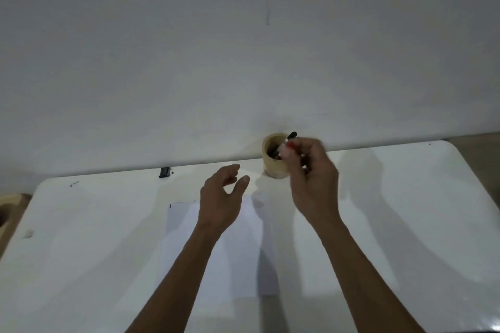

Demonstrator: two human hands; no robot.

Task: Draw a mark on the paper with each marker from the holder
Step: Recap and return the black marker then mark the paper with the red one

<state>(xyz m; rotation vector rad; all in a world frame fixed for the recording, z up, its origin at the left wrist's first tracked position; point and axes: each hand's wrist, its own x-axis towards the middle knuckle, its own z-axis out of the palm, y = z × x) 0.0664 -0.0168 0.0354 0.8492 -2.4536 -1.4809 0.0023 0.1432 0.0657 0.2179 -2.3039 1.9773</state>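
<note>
while gripped — marker (287, 144) in fingers (293, 153)

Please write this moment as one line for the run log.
right hand: holds marker at holder | left hand: open, empty, above paper

A white bench (405, 211) with rounded corners fills the lower part of the view, its far edge against a plain pale wall (243, 48). A small dark clip-like object (165, 172) sits at that far edge, left of centre; what it is cannot be told. A short dark smudge (74, 184) marks the bench near its far left corner. Past the left edge stands a tan wooden piece (9, 211), mostly cut off.
</note>
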